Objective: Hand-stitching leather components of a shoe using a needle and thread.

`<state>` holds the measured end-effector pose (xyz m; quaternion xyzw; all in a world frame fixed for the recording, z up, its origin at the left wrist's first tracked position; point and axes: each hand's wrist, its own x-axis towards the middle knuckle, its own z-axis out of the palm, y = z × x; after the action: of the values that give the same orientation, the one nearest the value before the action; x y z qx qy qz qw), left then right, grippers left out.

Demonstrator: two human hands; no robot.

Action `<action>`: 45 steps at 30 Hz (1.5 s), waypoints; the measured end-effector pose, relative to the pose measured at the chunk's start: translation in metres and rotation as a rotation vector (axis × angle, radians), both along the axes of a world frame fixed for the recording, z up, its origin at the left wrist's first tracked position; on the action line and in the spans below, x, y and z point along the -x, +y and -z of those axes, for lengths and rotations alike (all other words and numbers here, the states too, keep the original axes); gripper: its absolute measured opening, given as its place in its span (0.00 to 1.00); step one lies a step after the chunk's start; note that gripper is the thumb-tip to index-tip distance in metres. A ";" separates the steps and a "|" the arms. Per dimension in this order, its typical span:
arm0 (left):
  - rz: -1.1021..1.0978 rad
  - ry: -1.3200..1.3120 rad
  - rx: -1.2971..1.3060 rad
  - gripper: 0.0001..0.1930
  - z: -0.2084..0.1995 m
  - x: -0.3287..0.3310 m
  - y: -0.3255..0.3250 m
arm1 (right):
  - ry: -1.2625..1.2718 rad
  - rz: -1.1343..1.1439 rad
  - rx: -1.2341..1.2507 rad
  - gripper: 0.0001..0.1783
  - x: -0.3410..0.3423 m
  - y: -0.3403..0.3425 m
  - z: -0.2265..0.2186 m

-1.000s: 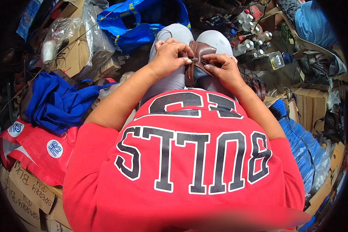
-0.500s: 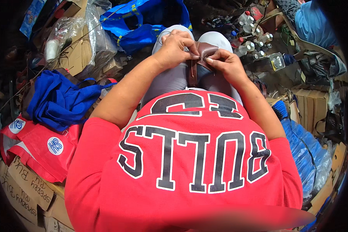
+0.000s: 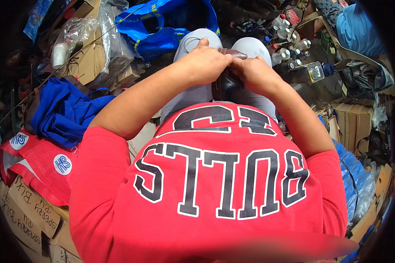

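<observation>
Between my knees is a brown leather piece (image 3: 238, 54), shaped like part of a shoe, with a shiny dark part (image 3: 228, 86) below it. My left hand (image 3: 207, 64) is closed at its near left side, thumb raised. My right hand (image 3: 255, 72) has closed fingers on its right side, meeting the left fingers at the middle. A thin dark thread (image 3: 185, 45) loops over my left knee beside the left hand. The hands hide the fingertips and most of the leather, so any small tool between them cannot be made out.
A blue bag (image 3: 162, 37) lies beyond my left knee. Several plastic bottles (image 3: 289, 52) stand at the far right. Blue cloth (image 3: 68, 111) and a red bag (image 3: 41, 164) are at left; cardboard (image 3: 353, 125) and blue plastic wrap (image 3: 353, 179) at right.
My hands have turned inward and come together over the leather, which has tilted and shows its dark part nearer me. Both elbows have spread outward. The left thumb now points up.
</observation>
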<state>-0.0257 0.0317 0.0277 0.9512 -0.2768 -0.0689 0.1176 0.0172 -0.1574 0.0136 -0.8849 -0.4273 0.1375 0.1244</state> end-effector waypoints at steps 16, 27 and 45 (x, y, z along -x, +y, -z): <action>-0.653 0.269 0.879 0.03 0.014 0.026 0.158 | 0.811 0.658 -1.005 0.08 -0.041 -0.108 -0.007; -0.439 0.612 1.781 0.04 0.025 0.024 0.141 | 0.076 0.188 -0.358 0.19 -0.005 -0.070 -0.009; -0.150 0.240 0.518 0.20 0.022 -0.047 0.037 | 0.171 0.281 -0.398 0.07 0.017 -0.041 -0.011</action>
<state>0.0210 0.0689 0.0053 0.8923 -0.1982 -0.0991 0.3932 0.0004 -0.1986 0.0247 -0.8787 -0.3068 0.1065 0.3499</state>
